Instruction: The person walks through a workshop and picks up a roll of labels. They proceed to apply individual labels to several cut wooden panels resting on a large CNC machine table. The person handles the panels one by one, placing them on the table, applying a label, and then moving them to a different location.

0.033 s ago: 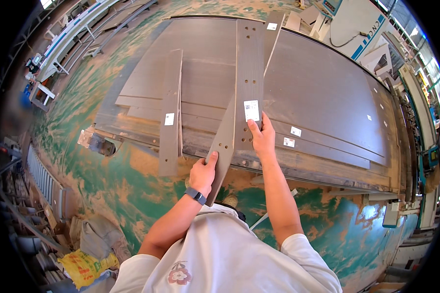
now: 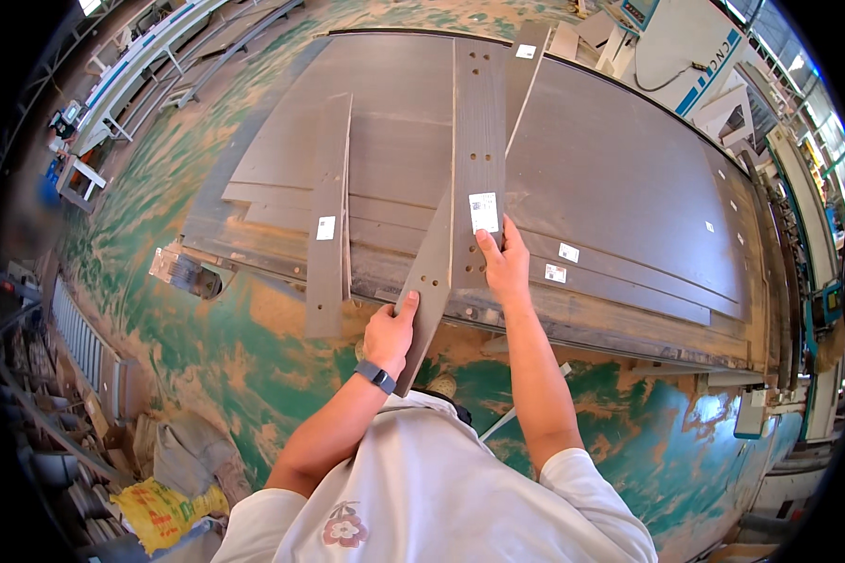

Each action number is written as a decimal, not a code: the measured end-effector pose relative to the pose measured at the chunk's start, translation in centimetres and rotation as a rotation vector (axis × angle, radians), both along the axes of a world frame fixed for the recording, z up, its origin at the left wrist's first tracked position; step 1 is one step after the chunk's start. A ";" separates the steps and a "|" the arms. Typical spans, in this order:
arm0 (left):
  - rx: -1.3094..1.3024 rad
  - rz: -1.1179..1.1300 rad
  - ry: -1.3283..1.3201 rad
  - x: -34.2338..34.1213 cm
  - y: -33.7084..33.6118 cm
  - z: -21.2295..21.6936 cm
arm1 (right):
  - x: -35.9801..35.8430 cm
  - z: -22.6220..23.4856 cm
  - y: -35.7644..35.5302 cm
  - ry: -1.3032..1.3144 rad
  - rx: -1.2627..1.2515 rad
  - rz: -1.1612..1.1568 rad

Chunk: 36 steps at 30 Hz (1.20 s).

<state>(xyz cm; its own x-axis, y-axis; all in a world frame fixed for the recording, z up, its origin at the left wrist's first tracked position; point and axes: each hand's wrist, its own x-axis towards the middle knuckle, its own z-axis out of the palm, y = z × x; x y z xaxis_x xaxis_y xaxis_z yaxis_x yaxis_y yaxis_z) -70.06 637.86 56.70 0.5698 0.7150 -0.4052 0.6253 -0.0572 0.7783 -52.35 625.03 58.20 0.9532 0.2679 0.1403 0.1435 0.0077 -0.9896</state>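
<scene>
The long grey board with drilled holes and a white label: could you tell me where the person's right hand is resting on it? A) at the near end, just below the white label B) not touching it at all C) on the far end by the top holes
A: the right hand lies flat on the near end of the long grey drilled board, fingertips at the white label.

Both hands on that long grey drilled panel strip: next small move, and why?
Probably slide the long grey drilled panel strip toward the body to free it from the stack. The left hand grips its narrow near end past the edge of the grey sheet stack, while the right hand presses flat by its white label.
</scene>
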 end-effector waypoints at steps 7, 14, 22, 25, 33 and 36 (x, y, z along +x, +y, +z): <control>0.168 -0.122 0.239 -0.8 1.6 1.4 | 1.0 1.1 -0.9 -0.161 -0.040 -0.092; 0.105 -0.130 0.223 -0.7 1.2 1.9 | 0.2 -0.9 -1.0 -0.060 -0.071 -0.014; -0.012 0.031 0.059 -0.4 2.8 1.0 | -2.5 -8.1 -11.9 -0.018 -0.465 -0.161; -0.061 0.121 -0.017 -1.3 4.5 -0.3 | -4.2 -7.9 -14.0 -0.044 -0.420 -0.201; 0.079 0.321 0.113 -3.9 10.1 -1.3 | -6.8 -10.3 -8.8 0.251 -0.157 -0.086; 0.127 0.375 0.157 -4.4 12.5 -1.8 | -8.2 -8.8 -3.6 0.271 -0.081 0.030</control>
<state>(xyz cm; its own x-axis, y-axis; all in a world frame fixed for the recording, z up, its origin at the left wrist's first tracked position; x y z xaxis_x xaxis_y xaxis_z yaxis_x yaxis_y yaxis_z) -74.45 650.33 54.91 0.1993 0.9106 -0.3619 0.7315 0.1075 0.6733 -60.50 621.41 49.36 0.9446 0.2964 -0.1414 -0.1252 -0.0729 -0.9894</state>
